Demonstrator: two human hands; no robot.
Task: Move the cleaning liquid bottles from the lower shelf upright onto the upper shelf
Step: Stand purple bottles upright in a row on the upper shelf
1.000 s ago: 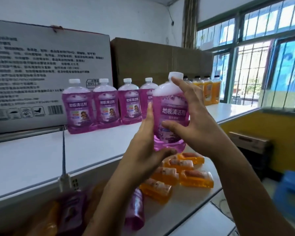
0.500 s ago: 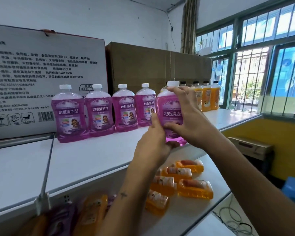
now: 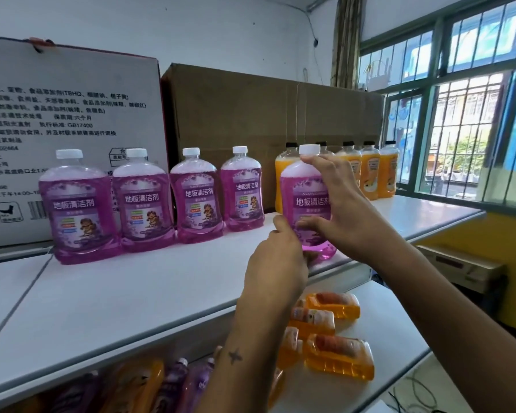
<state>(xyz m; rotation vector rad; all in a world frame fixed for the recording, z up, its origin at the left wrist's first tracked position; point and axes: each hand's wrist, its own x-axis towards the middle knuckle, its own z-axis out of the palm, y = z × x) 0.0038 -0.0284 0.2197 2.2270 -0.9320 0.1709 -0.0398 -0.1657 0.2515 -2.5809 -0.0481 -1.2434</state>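
A purple cleaning liquid bottle (image 3: 306, 201) with a white cap stands upright near the front of the white upper shelf (image 3: 137, 290). My right hand (image 3: 337, 210) grips its right side, thumb across the label and fingertips at the neck. My left hand (image 3: 276, 263) holds its lower left side and base. Several matching purple bottles (image 3: 143, 201) stand in a row to its left. Orange bottles (image 3: 370, 171) stand upright behind and to the right. On the lower shelf (image 3: 385, 332) lie several orange bottles (image 3: 338, 356) and, further left, purple ones (image 3: 173, 386) on their sides.
A grey printed carton (image 3: 66, 120) and a brown cardboard box (image 3: 251, 114) line the back of the upper shelf. A barred window (image 3: 465, 120) is at the right, above a yellow wall and a small box (image 3: 459, 263).
Both hands carried the purple bottle up and away onto the upper shelf, to the right end of the purple row. The camera moved closer to the shelf.
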